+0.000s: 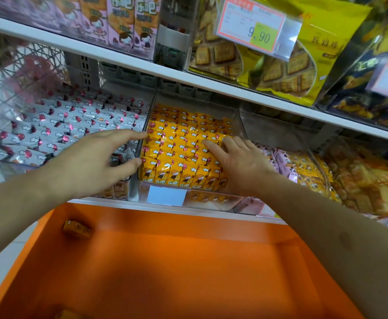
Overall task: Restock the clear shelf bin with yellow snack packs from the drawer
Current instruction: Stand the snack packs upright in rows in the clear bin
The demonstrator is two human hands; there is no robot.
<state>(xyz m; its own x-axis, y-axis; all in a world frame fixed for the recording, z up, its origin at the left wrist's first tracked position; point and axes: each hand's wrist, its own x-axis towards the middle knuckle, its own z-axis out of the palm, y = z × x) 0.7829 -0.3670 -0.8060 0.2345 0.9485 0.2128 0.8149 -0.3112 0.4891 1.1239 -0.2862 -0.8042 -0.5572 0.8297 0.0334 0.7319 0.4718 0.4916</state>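
Note:
The clear shelf bin (239, 122) sits on the middle shelf, packed with rows of yellow snack packs (179, 143). My right hand (239, 162) lies flat on the packs at the bin's right side, fingers straight and pressing down. At the bin's left wall, my left hand (96, 162) hovers with its fingers spread, the index tip at the wall's top edge and the thumb near the front left corner. It holds nothing. Below, the orange drawer (165, 268) stands pulled out, with one yellow pack (76, 229) at its back left and another (67, 315) at the bottom edge.
A bin of white and red packs (73, 125) stands to the left. On the right are bins of pink packs (282, 162) and orange snacks (363, 180). The upper shelf (142, 63) overhangs with biscuit bags and a price tag (257, 26).

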